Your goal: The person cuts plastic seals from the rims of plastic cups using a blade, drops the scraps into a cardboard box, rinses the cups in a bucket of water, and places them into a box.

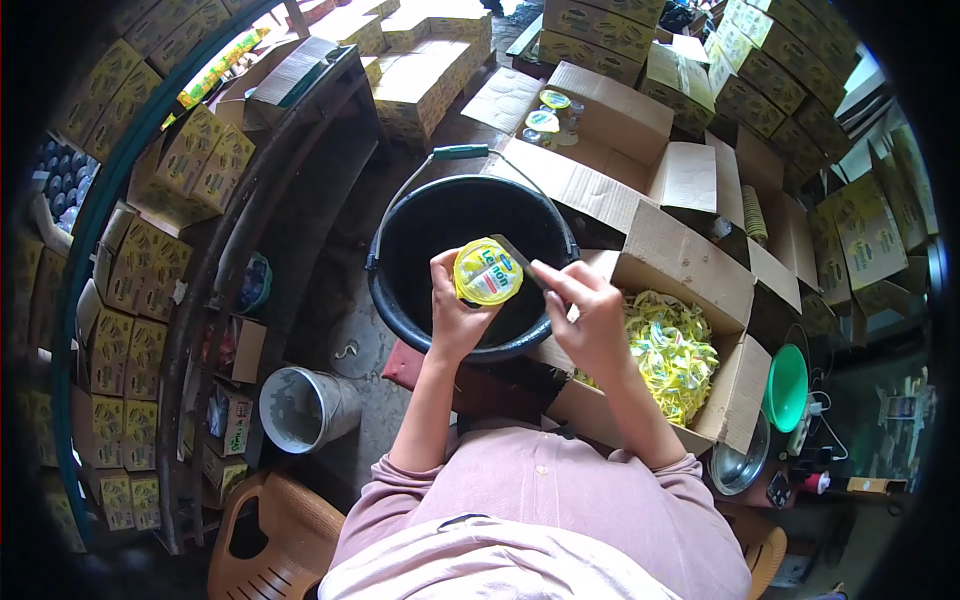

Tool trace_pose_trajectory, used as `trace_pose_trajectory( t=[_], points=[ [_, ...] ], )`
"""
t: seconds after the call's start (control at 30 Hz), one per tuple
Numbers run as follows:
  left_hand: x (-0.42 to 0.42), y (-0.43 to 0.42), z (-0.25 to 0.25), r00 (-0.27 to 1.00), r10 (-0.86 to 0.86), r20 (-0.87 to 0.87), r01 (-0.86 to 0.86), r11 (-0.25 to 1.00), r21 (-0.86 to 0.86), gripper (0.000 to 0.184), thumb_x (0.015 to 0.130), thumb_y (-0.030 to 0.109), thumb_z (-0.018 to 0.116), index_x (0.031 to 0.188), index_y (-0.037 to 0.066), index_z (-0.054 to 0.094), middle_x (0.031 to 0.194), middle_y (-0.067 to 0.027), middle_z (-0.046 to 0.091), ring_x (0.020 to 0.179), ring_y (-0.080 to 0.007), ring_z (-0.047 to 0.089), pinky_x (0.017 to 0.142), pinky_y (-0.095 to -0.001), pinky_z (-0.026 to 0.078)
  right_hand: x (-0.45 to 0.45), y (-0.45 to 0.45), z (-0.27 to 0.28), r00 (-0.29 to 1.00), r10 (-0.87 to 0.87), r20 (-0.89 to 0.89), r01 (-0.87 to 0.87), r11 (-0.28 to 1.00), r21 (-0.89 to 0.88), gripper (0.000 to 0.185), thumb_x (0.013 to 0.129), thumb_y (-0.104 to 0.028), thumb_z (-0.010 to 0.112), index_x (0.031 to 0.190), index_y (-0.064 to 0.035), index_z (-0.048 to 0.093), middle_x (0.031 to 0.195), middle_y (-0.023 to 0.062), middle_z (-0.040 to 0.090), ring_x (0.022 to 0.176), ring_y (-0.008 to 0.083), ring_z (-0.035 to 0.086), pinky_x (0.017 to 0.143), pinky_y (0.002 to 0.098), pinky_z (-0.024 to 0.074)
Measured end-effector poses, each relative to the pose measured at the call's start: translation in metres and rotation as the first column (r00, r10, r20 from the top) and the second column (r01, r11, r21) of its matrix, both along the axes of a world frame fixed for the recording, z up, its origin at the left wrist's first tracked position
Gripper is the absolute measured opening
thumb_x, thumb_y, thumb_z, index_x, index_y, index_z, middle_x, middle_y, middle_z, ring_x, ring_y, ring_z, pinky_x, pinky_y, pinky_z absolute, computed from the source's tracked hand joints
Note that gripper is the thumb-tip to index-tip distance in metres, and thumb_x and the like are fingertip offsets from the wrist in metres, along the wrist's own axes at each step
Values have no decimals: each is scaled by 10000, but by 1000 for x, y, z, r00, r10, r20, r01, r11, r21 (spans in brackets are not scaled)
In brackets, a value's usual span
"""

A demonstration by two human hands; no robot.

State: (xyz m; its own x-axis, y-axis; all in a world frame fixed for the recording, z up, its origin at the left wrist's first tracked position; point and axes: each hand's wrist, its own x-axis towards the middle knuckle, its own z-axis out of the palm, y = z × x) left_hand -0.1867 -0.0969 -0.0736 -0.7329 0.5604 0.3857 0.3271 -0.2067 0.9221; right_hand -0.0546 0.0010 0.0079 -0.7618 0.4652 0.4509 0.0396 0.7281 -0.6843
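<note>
My left hand (457,318) is closed around a round tub (487,272) with a yellow lid marked "Lemon", tilted towards me. My right hand (590,308) grips a dark, flat-bladed knife (518,257), its blade lying along the lid's upper right edge. Both hands are above a large black bucket (388,300), whose wire handle with a green grip rests at the far side. Beside my right forearm, a cardboard box (690,272) holds a heap of yellow and white strips (672,362).
Another open carton (628,118) ahead contains several tubs. A grey-white pail (312,410) stands on the floor at left, near a brown plastic chair (262,550). Stacked yellow cartons (150,270) fill the shelves. A green bowl (788,388) is at right.
</note>
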Motion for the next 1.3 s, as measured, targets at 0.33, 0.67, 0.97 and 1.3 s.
trace_pose_trajectory(
  t=[0.33, 0.67, 0.97, 1.3],
  points=[
    [2, 0, 6, 999, -11, 46, 9, 999, 35, 642, 589, 22, 794, 1075, 46, 375, 1007, -76, 512, 940, -141, 546, 819, -266, 477, -8, -16, -15, 999, 24, 38, -26, 999, 47, 342, 691, 22, 570, 1021, -55, 616, 761, 106, 537, 681, 269, 525, 659, 353, 431],
    [1, 2, 2, 999, -4, 54, 1, 998, 62, 630, 588, 47, 794, 1070, 30, 388, 988, -99, 540, 919, -166, 568, 795, -269, 482, -9, -17, -17, 996, 47, 71, -51, 997, 55, 333, 697, 23, 564, 1022, -42, 607, 775, 108, 534, 686, 281, 525, 655, 358, 438],
    [2, 2, 4, 999, 4, 37, -6, 999, 49, 630, 588, 47, 793, 1074, 31, 394, 988, -96, 541, 923, -168, 566, 802, -271, 478, -10, -20, -19, 1000, 17, 20, -18, 998, 65, 379, 675, 61, 554, 1031, -48, 622, 701, 114, 507, 609, 235, 526, 579, 317, 436],
    [2, 2, 2, 998, -19, 57, 16, 998, 64, 631, 586, 43, 793, 1079, 30, 398, 988, -92, 538, 927, -164, 563, 806, -270, 476, -13, -19, -16, 995, 44, 85, -49, 997, 65, 338, 692, 43, 534, 1016, -16, 610, 750, 140, 507, 658, 278, 534, 620, 358, 445]
  ],
)
